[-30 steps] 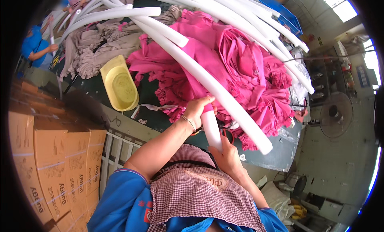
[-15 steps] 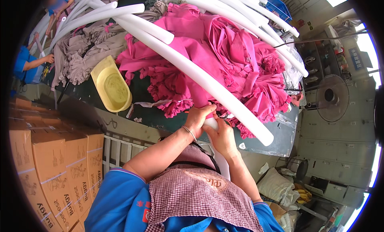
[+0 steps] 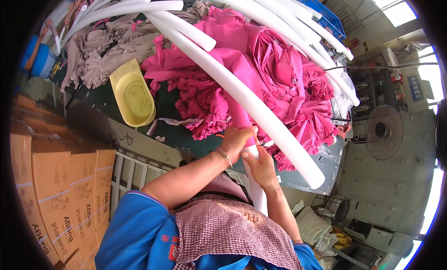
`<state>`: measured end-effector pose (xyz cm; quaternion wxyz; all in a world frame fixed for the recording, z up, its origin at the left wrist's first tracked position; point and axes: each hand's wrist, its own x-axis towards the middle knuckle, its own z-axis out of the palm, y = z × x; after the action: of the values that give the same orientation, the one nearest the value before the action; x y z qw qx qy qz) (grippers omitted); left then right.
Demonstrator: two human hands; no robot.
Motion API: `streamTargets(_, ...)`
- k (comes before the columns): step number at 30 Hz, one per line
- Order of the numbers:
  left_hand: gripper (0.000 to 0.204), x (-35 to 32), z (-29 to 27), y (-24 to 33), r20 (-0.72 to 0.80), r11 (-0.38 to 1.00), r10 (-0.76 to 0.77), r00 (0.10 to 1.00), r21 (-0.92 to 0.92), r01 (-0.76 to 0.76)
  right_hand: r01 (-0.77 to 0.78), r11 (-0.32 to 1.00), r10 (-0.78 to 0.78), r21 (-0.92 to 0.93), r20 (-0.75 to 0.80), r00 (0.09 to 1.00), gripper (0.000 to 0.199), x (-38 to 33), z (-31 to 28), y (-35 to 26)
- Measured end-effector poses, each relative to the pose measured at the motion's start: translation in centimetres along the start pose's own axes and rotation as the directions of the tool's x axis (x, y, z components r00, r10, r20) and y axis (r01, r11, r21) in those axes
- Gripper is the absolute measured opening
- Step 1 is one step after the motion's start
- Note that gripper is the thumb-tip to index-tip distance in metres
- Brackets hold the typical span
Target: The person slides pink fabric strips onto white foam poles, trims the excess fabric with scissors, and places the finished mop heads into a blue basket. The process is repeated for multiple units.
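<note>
A white foam tube [image 3: 255, 188] runs up from my apron toward the table, with a narrow pink fabric sleeve [image 3: 239, 115] around its upper part. My left hand [image 3: 236, 142] is closed round the sleeve near its lower edge. Just below, my right hand [image 3: 261, 167] grips the bare white tube, thumb lying along it. A heap of gathered pink fabric pieces [image 3: 274, 60] lies beyond my hands. Across it slants another long white foam tube [image 3: 247, 98], its near end reaching past my right hand.
A yellow plastic tub [image 3: 132, 97] and beige fabric [image 3: 100, 60] lie on the dark green table [image 3: 184, 144]. More white tubes and a blue crate [image 3: 333, 26] are at the back. Cardboard boxes [image 3: 56, 186] stand left; a fan [image 3: 382, 130] is right. A co-worker's arm [image 3: 35, 49] shows far left.
My right hand sits slightly lower on the tube, and more of the pink sleeve and white tube shows around my hands. The whole view has shifted a little. The co-worker's arms have moved.
</note>
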<state>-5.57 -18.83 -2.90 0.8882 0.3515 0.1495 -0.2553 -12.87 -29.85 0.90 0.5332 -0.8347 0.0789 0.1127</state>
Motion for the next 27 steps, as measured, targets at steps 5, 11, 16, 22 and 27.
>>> streamTargets(5,0.017,0.0,-0.2,-1.0,0.088,0.999,-0.036,0.995,-0.025,0.038,0.08,0.995,-0.079,-0.056,0.009,0.997,0.045,0.5,-0.1,5.0)
streamTargets(11,0.021,2.6,-1.2,2.1,-0.027,0.997,-0.069,0.997,-0.025,0.069,-0.018,0.999,0.022,-0.048,0.082,0.996,0.039,-2.5,-0.5,2.9)
streamTargets(16,0.022,0.3,-2.5,-2.9,-0.104,0.987,-0.129,0.986,0.085,0.138,0.17,0.866,-0.198,-0.47,-0.01,0.98,0.037,-1.5,0.1,-0.1)
streamTargets(22,0.013,3.8,-1.7,1.0,0.062,0.999,0.03,0.998,-0.039,-0.028,-0.246,0.961,0.244,0.128,0.037,0.969,0.025,-4.4,-0.2,2.0)
streamTargets(27,0.017,1.7,1.1,-2.1,0.003,0.999,-0.035,0.999,0.032,0.035,0.049,0.999,-0.051,-0.019,-0.165,0.985,0.027,-1.5,-0.3,1.7)
